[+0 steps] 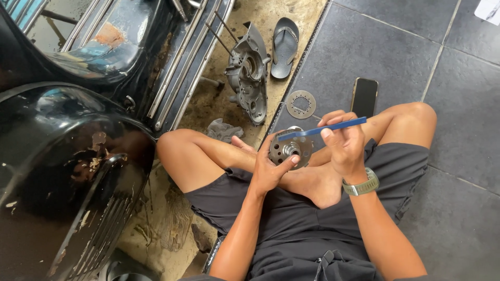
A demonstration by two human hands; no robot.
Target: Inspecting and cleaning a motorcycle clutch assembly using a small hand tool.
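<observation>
A round grey metal hub (pixel 289 149) with holes around its face sits tilted above the crossed legs, a slim blue toothbrush (pixel 322 128) lying across its top edge.

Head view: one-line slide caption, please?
Left hand grips round grey metal hub; right hand holds thin blue brush over it.
</observation>
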